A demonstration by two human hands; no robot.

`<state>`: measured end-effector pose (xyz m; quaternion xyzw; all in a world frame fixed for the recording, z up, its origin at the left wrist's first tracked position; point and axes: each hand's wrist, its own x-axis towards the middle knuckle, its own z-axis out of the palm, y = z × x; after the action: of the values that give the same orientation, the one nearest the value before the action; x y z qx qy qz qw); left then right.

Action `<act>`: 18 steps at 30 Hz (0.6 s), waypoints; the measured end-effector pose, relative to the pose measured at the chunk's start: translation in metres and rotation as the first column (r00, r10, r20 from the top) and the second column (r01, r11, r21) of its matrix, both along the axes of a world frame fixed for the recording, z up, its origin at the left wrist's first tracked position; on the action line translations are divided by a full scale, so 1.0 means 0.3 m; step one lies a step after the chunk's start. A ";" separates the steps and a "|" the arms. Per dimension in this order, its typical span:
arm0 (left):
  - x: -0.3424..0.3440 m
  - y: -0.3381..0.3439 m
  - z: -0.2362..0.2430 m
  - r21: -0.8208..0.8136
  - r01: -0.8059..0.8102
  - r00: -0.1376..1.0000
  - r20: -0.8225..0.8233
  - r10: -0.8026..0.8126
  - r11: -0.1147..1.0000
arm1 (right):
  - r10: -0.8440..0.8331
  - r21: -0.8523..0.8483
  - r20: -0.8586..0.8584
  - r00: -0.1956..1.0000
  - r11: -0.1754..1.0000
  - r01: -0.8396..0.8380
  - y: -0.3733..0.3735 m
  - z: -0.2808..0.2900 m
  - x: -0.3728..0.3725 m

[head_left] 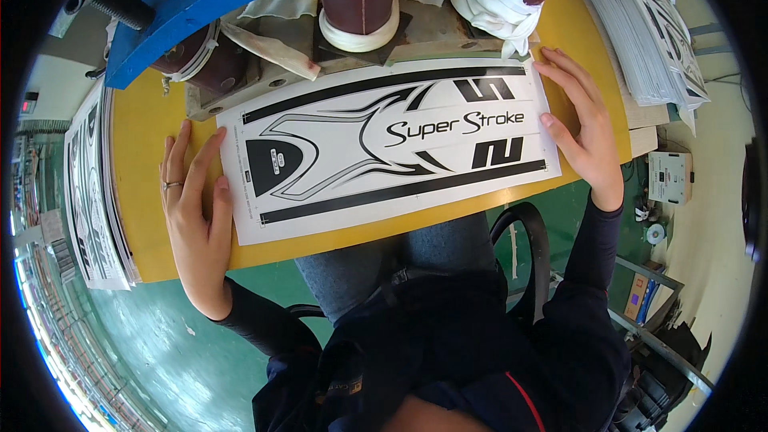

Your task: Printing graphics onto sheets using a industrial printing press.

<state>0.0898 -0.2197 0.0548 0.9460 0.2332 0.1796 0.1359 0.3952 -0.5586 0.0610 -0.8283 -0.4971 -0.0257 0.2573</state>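
Observation:
A white printed sheet with black and grey curved graphics and lettering lies flat on the yellow table in front of me. My left hand rests at its left edge, fingers stretched out and spread, with the thumb and forefinger touching the margin. A ring is on one finger. At the sheet's right edge, my right hand has its fingers extended and apart. Its fingertips and thumb touch the border near the upper right corner. Neither hand is wrapped round anything.
A blue metal frame with dark red cylinders wrapped in white cloth stands over a metal block beyond the sheet. Stacks of printed sheets lie at left and far right. A black chair armrest is below the table.

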 end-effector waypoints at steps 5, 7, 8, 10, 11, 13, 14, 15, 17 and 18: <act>0.000 0.002 -0.001 0.000 0.006 1.000 0.009 -0.006 1.000 | 0.010 -0.031 -0.011 1.000 0.999 -0.010 -0.006 0.000 -0.001; -0.002 0.003 -0.001 0.002 0.011 1.000 0.018 -0.011 1.000 | -0.113 -0.059 0.136 0.984 0.991 0.122 -0.005 -0.016 -0.018; -0.003 0.004 -0.002 0.009 0.021 1.000 0.011 -0.021 1.000 | -0.112 -0.059 0.136 0.984 0.991 0.121 -0.012 -0.023 -0.016; -0.008 0.003 -0.005 0.021 0.026 1.000 0.005 -0.027 0.999 | -0.137 -0.167 0.162 0.977 0.972 0.164 -0.028 -0.039 -0.005; -0.013 0.001 -0.008 0.031 0.028 1.000 -0.010 -0.027 0.999 | -0.134 -0.162 0.162 0.978 0.974 0.161 -0.029 -0.042 -0.007; -0.019 -0.002 -0.011 0.046 0.026 0.999 -0.022 -0.025 0.999 | -0.154 -0.154 0.157 0.975 0.972 0.179 -0.032 -0.044 -0.015; -0.018 -0.005 -0.011 0.053 0.025 1.000 -0.017 -0.024 0.998 | -0.152 -0.149 0.159 0.975 0.973 0.176 -0.034 -0.044 -0.016; -0.018 -0.007 -0.012 0.060 0.024 1.000 -0.012 -0.024 0.998 | -0.159 -0.146 0.164 0.974 0.972 0.184 -0.037 -0.042 -0.016; -0.025 -0.006 -0.019 0.061 0.011 1.000 0.000 -0.011 0.998 | -0.167 -0.140 0.168 0.972 0.972 0.191 -0.039 -0.045 -0.023; -0.031 -0.006 -0.024 0.055 -0.001 1.000 0.011 0.000 0.998 | -0.166 -0.137 0.167 0.972 0.972 0.190 -0.038 -0.046 -0.024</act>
<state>0.0807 -0.2214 0.0476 0.9484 0.2275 0.1912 0.1109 0.3881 -0.5702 0.0473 -0.8822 -0.4396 -0.0747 0.1511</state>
